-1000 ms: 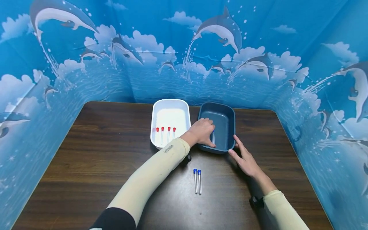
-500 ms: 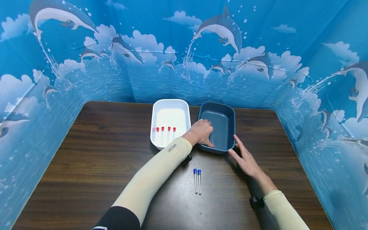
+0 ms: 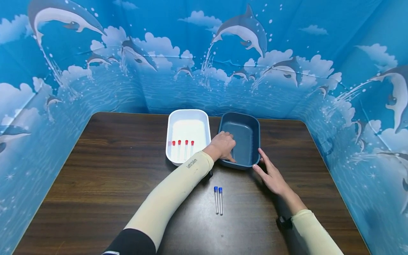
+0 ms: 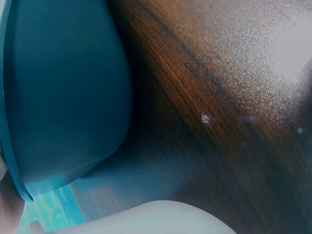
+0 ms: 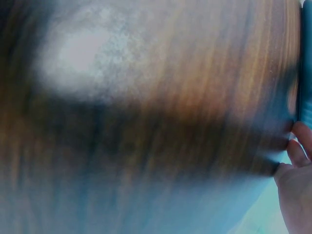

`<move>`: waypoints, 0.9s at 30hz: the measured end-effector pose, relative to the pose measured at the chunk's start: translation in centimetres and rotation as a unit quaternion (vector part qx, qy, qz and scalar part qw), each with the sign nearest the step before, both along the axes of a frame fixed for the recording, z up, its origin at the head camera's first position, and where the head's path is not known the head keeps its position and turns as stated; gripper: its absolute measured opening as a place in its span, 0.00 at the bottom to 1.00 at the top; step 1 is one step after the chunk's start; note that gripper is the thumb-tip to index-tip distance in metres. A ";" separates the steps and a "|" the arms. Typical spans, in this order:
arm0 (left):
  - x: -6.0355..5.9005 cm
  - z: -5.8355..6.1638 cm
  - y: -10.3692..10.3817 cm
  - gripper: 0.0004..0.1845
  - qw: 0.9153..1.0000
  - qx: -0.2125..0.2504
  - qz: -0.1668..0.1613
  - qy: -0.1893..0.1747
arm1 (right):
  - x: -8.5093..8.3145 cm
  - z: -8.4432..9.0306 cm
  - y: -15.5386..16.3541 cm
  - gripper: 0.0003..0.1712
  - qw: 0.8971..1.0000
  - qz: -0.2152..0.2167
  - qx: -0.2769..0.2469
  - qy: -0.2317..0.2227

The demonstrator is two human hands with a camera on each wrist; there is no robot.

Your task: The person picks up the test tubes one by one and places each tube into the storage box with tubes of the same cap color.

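Note:
My left hand reaches over the left wall of the dark blue tray, its thumb spread toward the front. Between thumb and fingers shows a clear test tube, its upper part hidden by the hand. My right hand rests its thumb and fingertips, fairly straight, against the tray's right front corner. In the right wrist view that hand touches the tray's side at the right edge. Two blue-capped test tubes lie side by side on the table in front.
Left of the dark tray stands a white tray with several red-capped test tubes in a row. Both trays stand near the back edge of the brown wooden table. A dolphin-printed curtain hangs behind and around the table.
Inside the dark tray my left hand has shifted slightly left, the test tube moving along with it; its blue cap no longer shows. The right hand stays at the tray corner.

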State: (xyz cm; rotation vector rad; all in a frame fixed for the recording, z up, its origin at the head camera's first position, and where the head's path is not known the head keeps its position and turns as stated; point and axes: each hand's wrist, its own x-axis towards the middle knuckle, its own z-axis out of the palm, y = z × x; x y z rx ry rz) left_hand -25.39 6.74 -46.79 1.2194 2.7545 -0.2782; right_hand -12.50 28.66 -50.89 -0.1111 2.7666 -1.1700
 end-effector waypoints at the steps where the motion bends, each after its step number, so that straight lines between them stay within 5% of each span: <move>1: 0.0 0.0 0.0 0.35 1.000 -0.001 0.000 0.001 | 0.0 0.0 0.0 0.41 1.000 0.000 0.000 0.000; 27: 0.0 0.0 0.1 0.41 1.000 -0.009 -0.001 0.008 | -0.1 -0.1 0.1 0.40 1.000 0.001 0.000 0.005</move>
